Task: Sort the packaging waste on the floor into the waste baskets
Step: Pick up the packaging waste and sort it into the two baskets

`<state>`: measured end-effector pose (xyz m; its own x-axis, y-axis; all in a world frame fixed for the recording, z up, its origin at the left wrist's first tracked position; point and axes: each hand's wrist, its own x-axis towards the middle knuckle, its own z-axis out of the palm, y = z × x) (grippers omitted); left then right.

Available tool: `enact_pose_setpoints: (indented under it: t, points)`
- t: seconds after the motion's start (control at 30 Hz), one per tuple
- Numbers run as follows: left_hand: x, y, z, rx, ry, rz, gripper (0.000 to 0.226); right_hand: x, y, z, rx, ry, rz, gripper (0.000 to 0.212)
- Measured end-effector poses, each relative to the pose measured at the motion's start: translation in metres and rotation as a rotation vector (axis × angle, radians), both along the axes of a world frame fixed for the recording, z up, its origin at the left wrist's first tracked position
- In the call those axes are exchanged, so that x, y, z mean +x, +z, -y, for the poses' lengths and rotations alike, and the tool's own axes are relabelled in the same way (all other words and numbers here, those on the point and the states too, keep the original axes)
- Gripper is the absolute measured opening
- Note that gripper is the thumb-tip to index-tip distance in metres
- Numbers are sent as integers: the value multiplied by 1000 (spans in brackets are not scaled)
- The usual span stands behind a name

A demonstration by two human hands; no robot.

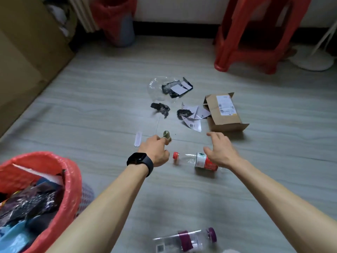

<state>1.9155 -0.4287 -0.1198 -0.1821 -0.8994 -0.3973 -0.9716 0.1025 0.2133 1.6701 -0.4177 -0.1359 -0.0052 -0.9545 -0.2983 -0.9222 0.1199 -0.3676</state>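
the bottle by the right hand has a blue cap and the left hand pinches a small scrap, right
Not quite. In the head view the cap on the bottle by the right hand is red, not blue. The left hand does pinch a small scrap.

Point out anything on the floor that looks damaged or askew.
The brown cardboard box lies ripped open, flaps splayed, beside white paper scraps. The clear plastic bottle with a red cap lies on its side.
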Motion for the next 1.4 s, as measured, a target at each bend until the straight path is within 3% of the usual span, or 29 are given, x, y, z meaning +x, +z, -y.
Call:
enact_pose_setpoints:
  t: [0.3,0.5,0.6,0.73,0.9,1.03,1.17,1.3,1.4]
  points:
    - [29,-133,84,213,157,69,59,8,-115,118,96,-51,-36,80]
    - [28,-166,107,96,132,126,81,12,-135,190,64,44,-103,110]
    - [28,-168,107,93,135,140,84,10,-143,220,49,126,-183,114]
    - [31,-170,103,94,151,126,86,14,-163,220,133,97,-264,82]
    - [32,-170,103,80,160,103,87,34,-169,173,-65,-17,-262,48]
    - [33,-171,97,94,175,90,87,39,-173,144,-101,-23,-171,41]
    - [32,-168,97,107,184,86,87,37,-168,137,-77,1,-145,52]
    - [33,-170,95,106,196,68,87,32,-158,145,90,8,-61,109]
    - [34,-171,94,102,204,58,87,29,-152,155,68,-185,119,104]
